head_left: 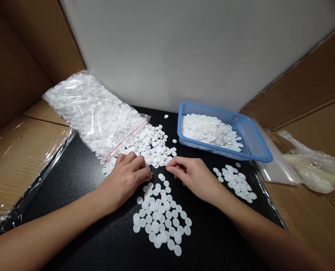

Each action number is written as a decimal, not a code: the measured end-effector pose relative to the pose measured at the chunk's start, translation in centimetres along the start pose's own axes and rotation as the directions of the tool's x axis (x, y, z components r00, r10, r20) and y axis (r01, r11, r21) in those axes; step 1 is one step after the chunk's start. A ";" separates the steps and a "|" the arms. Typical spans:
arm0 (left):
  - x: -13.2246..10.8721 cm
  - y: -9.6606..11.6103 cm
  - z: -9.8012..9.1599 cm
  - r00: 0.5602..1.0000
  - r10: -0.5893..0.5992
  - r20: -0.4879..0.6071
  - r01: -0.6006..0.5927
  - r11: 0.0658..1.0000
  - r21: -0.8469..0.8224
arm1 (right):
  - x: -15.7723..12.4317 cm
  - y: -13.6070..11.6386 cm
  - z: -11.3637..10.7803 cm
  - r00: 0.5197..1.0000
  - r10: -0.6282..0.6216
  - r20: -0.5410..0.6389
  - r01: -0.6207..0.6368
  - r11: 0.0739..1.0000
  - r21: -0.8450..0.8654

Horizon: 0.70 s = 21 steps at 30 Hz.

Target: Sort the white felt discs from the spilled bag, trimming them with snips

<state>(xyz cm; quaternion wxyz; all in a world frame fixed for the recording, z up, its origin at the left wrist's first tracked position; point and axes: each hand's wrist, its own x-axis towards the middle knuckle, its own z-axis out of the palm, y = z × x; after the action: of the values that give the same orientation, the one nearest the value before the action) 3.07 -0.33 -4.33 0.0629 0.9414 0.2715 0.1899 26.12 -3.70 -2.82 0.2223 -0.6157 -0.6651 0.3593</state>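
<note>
My left hand (127,178) rests on the black mat (94,226) with its fingers curled and pinched together beside small white discs. My right hand (194,176) lies opposite it, fingers bent and pressed together, fingertips at the edge of the loose discs (156,146) spilled from a clear zip bag (91,113). Whether either hand holds a disc is hidden. A flat spread of white discs (162,218) lies between my forearms. A smaller heap of discs (236,182) sits right of my right hand.
A blue plastic basket (255,146) holding many white discs stands at the back right. Cardboard walls enclose both sides, and a white wall stands behind. A crumpled clear bag (314,167) lies on the cardboard at the right.
</note>
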 end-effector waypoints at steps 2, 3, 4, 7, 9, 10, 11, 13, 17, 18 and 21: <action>0.2 -0.2 0.1 1.000 -0.019 0.005 0.019 1.000 -0.004 | -0.1 0.1 -0.2 0.999 -0.043 0.021 0.043 0.999 -0.006; 0.3 -0.2 0.1 1.000 -0.021 0.003 0.021 1.000 0.004 | -0.2 0.2 -0.2 0.997 -0.068 0.042 0.069 0.998 -0.009; 0.4 -0.3 0.1 1.000 -0.014 -0.001 0.014 1.000 0.018 | -0.3 0.1 -0.1 0.994 -0.091 0.062 0.093 0.996 -0.017; 0.6 -0.3 0.0 0.999 0.053 -0.014 -0.051 0.995 0.084 | -0.5 0.0 0.8 0.988 -0.143 0.057 0.147 0.985 -0.089; 0.6 -0.1 -0.1 0.996 0.090 -0.026 -0.086 0.990 0.111 | -0.6 -0.2 1.6 0.985 -0.168 0.025 0.170 0.973 -0.153; 0.6 0.0 -0.1 0.996 0.086 -0.033 -0.083 0.991 0.105 | -0.7 -0.3 2.0 0.984 -0.180 0.015 0.179 0.967 -0.182; 0.5 0.2 -0.2 0.997 0.064 -0.036 -0.061 0.995 0.079 | -0.8 -0.5 2.2 0.982 -0.187 0.007 0.185 0.961 -0.206; 0.4 0.7 -0.3 1.000 -0.020 -0.008 0.020 0.999 -0.028 | -0.9 -0.8 2.2 0.982 -0.187 0.012 0.185 0.955 -0.233; 0.1 1.5 -0.5 0.973 -0.186 0.137 0.212 0.955 -0.208 | -1.2 -1.0 0.4 0.985 -0.126 0.119 0.150 0.964 -0.217; 0.0 1.6 -0.5 0.966 -0.207 0.152 0.237 0.947 -0.216 | -1.1 -0.9 -0.3 0.985 -0.116 0.127 0.141 0.966 -0.215; 0.0 1.4 -0.6 0.963 -0.222 0.150 0.251 0.944 -0.212 | -0.8 -0.1 -1.8 0.990 -0.138 0.032 0.141 0.963 -0.231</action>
<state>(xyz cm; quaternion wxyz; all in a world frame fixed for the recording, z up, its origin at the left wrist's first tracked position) 3.53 -1.50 -3.48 0.2104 0.8983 0.3545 0.1522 27.49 -4.10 -1.43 0.1681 -0.5863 -0.7460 0.2674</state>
